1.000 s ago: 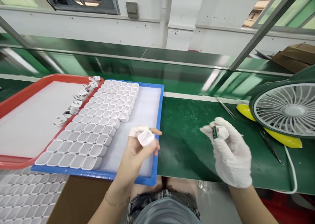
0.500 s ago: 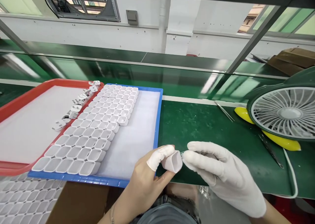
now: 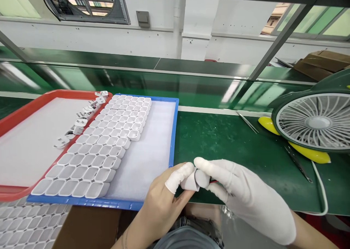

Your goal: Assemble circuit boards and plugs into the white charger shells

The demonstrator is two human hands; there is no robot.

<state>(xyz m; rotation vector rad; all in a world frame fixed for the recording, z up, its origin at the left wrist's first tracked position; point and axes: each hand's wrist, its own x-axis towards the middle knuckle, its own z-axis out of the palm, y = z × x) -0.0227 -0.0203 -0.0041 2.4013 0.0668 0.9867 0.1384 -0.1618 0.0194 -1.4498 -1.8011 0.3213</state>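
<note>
My left hand [image 3: 164,198], bare with white finger cots, pinches a small white plastic shell [image 3: 191,181] at the near edge of the green bench. My right hand [image 3: 243,194], in a white glove, meets it from the right with its fingertips on the shell's open side; a sliver of red shows under the glove's fingers. What the right hand holds is hidden by its fingers. Left of the hands lies a blue tray [image 3: 172,132] with rows of several identical white shells [image 3: 109,139].
A red tray [image 3: 16,114] on the left carries several white plug parts [image 3: 79,122] along its right edge. A green and yellow desk fan [image 3: 314,125] stands at the right, with tweezers [image 3: 247,122] and another thin tool [image 3: 298,163] near it. More white shells [image 3: 24,223] lie below the trays.
Both hands came together from apart and dropped to the bench's near edge. The right hand's small green component is now out of sight against the shell held by the left hand.
</note>
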